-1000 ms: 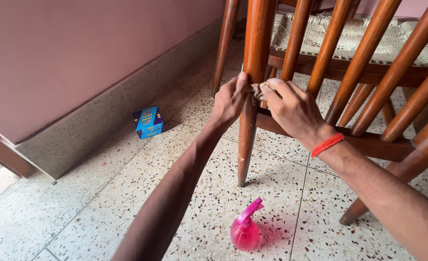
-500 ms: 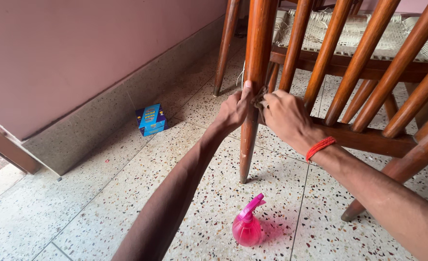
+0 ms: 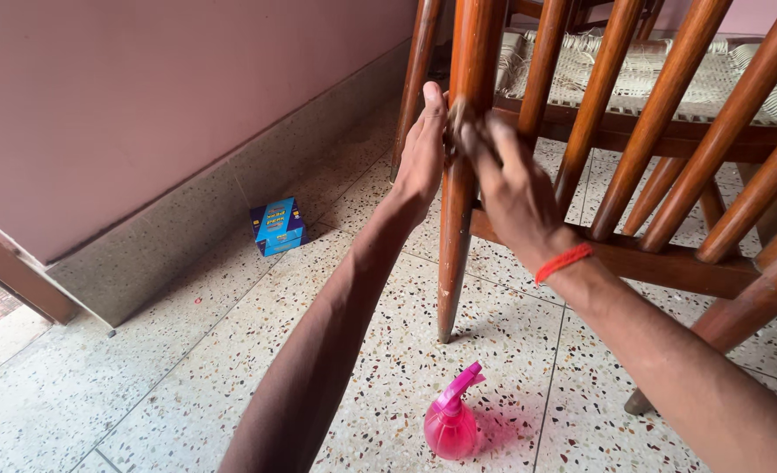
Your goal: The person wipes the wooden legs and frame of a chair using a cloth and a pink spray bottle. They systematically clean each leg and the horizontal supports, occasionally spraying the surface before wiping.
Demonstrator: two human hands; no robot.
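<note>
The left hand (image 3: pixel 425 149) lies flat against the left side of the chair leg (image 3: pixel 458 219), fingers straight and pressed together, thumb edge toward the camera. The right hand (image 3: pixel 507 180) grips the same leg from the right, fingers curled around a small brownish cloth (image 3: pixel 455 118) and pressing it to the wood. The cloth is mostly hidden between both hands; only a blurred fold shows at the fingertips. Both hands sit high on the leg, just below the woven seat (image 3: pixel 660 74). A red thread (image 3: pixel 564 261) circles the right wrist.

The leg stands tilted on the speckled floor (image 3: pixel 143 385). A pink spray bottle (image 3: pixel 450 419) stands upright on the floor, near the leg's foot. A blue box (image 3: pixel 277 225) rests near the wall (image 3: pixel 143 96), well apart from the hands.
</note>
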